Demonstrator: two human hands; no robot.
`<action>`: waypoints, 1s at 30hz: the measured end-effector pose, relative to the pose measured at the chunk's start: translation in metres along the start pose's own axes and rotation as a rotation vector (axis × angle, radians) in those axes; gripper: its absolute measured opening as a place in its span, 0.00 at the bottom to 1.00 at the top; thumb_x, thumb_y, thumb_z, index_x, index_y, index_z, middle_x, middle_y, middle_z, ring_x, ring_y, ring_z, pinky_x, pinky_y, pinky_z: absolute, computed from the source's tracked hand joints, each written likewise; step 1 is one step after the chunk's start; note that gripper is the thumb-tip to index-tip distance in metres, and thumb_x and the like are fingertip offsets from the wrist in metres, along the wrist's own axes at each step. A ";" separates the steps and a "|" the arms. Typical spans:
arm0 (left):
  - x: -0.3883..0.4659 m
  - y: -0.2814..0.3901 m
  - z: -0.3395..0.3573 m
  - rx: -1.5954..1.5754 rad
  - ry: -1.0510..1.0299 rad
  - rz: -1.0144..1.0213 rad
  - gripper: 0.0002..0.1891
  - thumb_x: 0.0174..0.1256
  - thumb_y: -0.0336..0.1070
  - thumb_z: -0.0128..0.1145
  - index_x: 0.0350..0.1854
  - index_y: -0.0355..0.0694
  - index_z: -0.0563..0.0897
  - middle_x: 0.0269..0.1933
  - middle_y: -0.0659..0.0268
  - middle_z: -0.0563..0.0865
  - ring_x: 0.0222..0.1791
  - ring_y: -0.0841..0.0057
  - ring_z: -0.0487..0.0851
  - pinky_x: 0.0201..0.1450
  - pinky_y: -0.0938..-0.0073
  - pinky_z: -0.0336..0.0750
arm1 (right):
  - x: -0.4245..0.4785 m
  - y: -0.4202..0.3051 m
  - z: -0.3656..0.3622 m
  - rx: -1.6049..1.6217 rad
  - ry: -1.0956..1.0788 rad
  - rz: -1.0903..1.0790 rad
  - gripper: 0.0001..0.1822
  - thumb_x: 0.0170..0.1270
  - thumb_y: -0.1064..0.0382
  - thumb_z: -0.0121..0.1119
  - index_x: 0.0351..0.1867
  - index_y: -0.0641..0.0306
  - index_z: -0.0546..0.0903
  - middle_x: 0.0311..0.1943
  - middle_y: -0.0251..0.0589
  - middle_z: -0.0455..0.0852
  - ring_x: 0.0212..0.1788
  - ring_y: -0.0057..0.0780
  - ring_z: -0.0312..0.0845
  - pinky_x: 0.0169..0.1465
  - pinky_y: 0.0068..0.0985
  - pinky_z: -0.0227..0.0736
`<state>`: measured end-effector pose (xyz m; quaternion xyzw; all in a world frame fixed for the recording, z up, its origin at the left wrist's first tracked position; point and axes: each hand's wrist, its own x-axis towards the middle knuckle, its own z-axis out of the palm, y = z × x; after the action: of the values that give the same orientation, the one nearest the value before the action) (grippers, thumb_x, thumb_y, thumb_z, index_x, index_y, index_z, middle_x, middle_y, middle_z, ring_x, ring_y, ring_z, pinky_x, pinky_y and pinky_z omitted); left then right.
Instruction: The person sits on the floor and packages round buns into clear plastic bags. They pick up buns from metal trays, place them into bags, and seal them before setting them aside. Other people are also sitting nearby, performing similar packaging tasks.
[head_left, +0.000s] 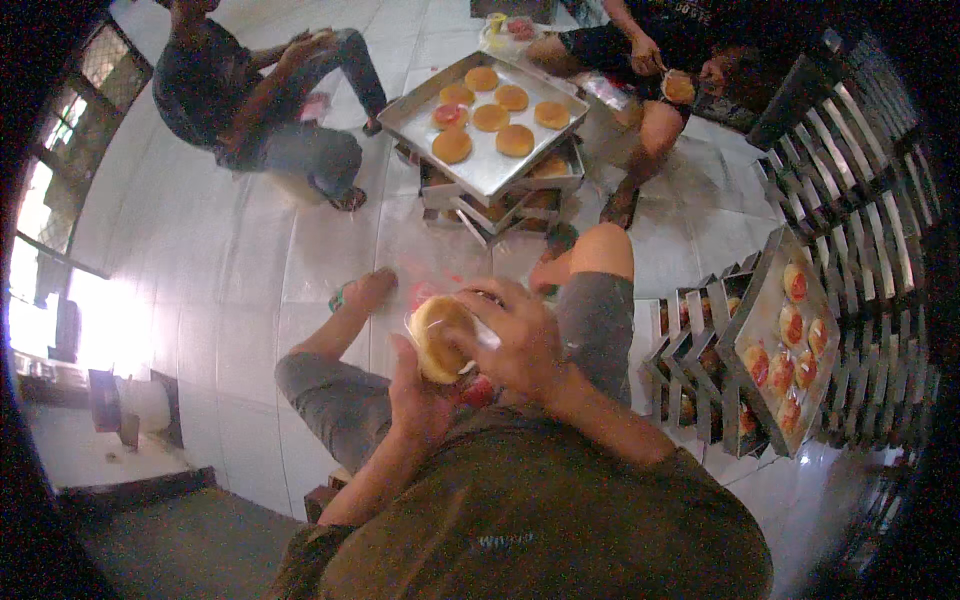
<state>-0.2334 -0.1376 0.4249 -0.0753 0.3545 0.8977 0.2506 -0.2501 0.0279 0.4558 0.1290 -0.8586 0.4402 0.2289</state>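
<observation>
A round golden bun (439, 341) with clear plastic film around part of it lies between my hands in front of my torso. My left hand (421, 397) holds it from below and from the left, thumb up along its side. My right hand (517, 334) is on its right side, with blurred fingers over the face of the bun and the film. Below the bun, a red printed piece (478, 391) shows near my palm; what it belongs to is unclear. Past my feet, a square metal tray (480, 169) bears several golden buns, one with a red printed piece on top.
More metal trays (487, 217) are stacked crosswise under it. At the right, a tray (750, 334) of wrapped buns tops another stack beside a slatted metal rack (862, 300). One person (202, 97) sits at the upper left; another (637, 45) at the upper right holds a bun (679, 88).
</observation>
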 end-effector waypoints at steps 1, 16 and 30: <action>-0.008 0.004 0.007 0.006 -0.030 -0.043 0.31 0.76 0.57 0.48 0.72 0.43 0.66 0.63 0.60 0.76 0.62 0.63 0.76 0.62 0.61 0.75 | 0.002 0.009 0.000 -0.032 -0.044 -0.004 0.16 0.64 0.52 0.65 0.46 0.59 0.87 0.46 0.46 0.88 0.44 0.48 0.86 0.46 0.34 0.82; 0.065 -0.007 -0.054 -0.003 0.041 -0.425 0.47 0.68 0.79 0.30 0.62 0.36 0.77 0.47 0.53 0.86 0.42 0.64 0.87 0.43 0.65 0.81 | 0.011 0.013 -0.019 -0.145 -0.073 -0.064 0.08 0.60 0.61 0.66 0.36 0.62 0.86 0.33 0.45 0.88 0.35 0.44 0.85 0.41 0.37 0.79; 0.057 -0.006 0.031 -0.833 -0.565 -0.531 0.46 0.66 0.76 0.43 0.72 0.38 0.65 0.68 0.48 0.74 0.65 0.50 0.76 0.68 0.40 0.69 | -0.037 -0.063 -0.025 -0.157 -0.246 0.102 0.11 0.57 0.59 0.72 0.38 0.61 0.85 0.34 0.41 0.85 0.35 0.41 0.84 0.37 0.35 0.78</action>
<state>-0.2783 -0.0907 0.4267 -0.0114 -0.1412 0.8531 0.5021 -0.1849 0.0132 0.4937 0.1201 -0.9173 0.3638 0.1089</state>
